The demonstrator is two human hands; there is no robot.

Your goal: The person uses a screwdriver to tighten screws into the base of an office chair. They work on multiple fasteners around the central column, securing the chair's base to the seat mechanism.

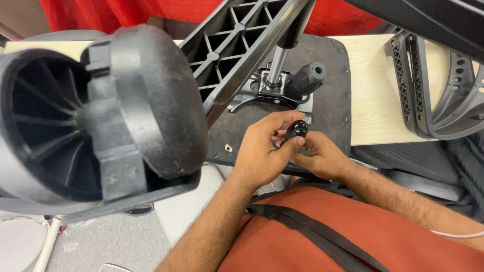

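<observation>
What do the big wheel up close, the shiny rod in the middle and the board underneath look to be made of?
The caster wheel looks like black moulded plastic, matt and dusty, with ribs inside. The rod looks like polished metal: silvery, with bright reflections. The board looks like pale wood or a wood-grain laminate; the grain lines cannot settle which.

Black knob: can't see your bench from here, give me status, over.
Both hands on black knob, left hand and right hand pinching it. Knob over upturned seat base. Chair wheel looms close at left, not blocking.
</observation>
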